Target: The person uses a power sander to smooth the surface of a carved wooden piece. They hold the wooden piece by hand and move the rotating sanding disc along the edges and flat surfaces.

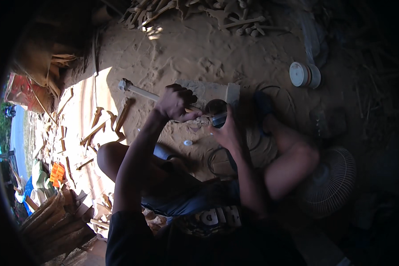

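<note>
My left hand point(177, 104) is closed around a pale wooden stick point(144, 92) with a knobby, carved-looking head at its far left end. The stick slants down to the right, and its other end comes close to a round dark disc point(216, 106). That disc belongs to a hand-held power tool, seemingly an angle grinder point(219, 119), which my right hand point(228, 133) grips from the right. Whether stick and disc touch I cannot tell. Just beyond them, a pale block point(232, 94) rests on the sandy ground.
Several wooden pieces point(124, 114) lie in sunlight at left, and more are heaped point(244, 22) at the far side. A white tub point(299, 74) stands at right. Near my right knee is a round fan point(332, 181). A dark cable point(210, 162) loops between my legs.
</note>
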{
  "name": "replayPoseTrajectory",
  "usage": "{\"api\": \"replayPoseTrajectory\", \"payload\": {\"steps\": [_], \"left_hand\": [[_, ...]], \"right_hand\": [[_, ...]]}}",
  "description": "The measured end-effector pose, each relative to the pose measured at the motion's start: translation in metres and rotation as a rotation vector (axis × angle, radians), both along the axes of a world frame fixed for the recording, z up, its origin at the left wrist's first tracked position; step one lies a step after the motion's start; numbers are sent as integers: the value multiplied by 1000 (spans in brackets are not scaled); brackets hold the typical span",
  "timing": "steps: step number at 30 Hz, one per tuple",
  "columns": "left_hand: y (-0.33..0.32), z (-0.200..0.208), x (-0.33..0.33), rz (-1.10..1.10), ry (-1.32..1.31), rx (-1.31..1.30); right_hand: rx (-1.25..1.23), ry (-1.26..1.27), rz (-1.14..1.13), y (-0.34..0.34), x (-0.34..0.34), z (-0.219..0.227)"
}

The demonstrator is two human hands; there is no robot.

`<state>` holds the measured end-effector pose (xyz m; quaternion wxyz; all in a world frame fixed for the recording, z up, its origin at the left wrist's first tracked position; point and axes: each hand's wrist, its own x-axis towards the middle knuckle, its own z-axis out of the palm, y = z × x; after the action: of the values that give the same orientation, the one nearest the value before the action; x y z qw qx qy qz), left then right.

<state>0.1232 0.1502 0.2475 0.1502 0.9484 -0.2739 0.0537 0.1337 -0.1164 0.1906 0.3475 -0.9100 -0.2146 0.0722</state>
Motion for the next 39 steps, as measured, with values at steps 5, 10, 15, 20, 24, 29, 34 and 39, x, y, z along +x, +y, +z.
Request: {"api": "replayPoseTrajectory", "payload": {"steps": [5,10,15,20,24,29,34,39], "left_hand": [[-36,-21,-12,891,-398,-273],[-17,-17,-20,605,-214,-518],[24,-32,-25,345,-110,-656],[12,-29,-21,232,-281,-659],[13,-30,-26,312,-234,-697],[20,-38,-28,279,-189,-640],[12,-36,-26,240,-262,-696],[11,-37,-25,197,-226,-685]], "right_hand": [[-8,173,-35,0,0,28],[42,141,7,-6,2,13],[118,41,89,8,-12,17],[21,233,116,11,-16,24],[5,222,121,17,-21,24],[-33,264,125,25,-24,27],[-36,301,127,31,-23,32],[2,304,137,40,-16,27]]}}
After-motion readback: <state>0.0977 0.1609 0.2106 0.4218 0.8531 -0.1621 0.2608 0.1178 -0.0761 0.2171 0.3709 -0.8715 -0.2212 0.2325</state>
